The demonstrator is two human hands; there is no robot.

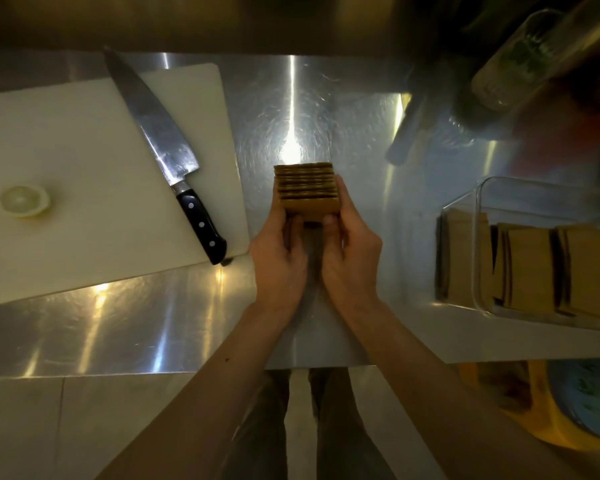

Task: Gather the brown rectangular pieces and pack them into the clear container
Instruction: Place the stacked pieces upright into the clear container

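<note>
A stack of several brown rectangular pieces point(306, 190) stands on edge at the middle of the steel counter. My left hand point(278, 258) presses its left side and my right hand point(350, 254) presses its right side, thumbs against the near face. The clear container point(480, 244) sits at the right edge of the counter, apart from my hands. Inside it lean more brown pieces point(530, 268) in rows.
A white cutting board point(84, 174) lies to the left with a large black-handled knife point(167, 150) across its right side and a pale round slice point(24, 200). Bottles and a jar point(520, 60) crowd the back right. The counter's front edge point(187, 372) runs below my wrists.
</note>
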